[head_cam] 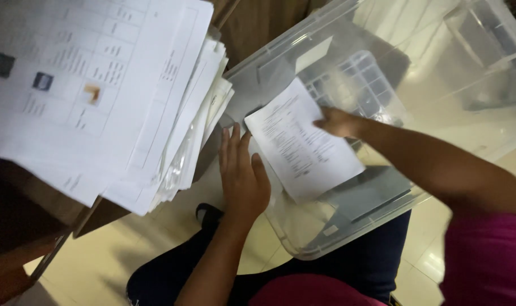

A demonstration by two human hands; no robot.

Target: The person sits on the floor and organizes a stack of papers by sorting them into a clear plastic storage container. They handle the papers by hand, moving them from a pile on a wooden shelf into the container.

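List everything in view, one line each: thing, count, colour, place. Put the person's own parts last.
sheet of paper: one, white with dark print, over the open bin.
storage bin: one, clear plastic, right of centre, on the lap.
paper stack: one pile, white, some with small pictures, upper left.
wooden surface: one, brown, under the pile.
floor: pale tiles, bottom.
left hand: flat against the bin's near edge.
right hand: holding the sheet's right edge.
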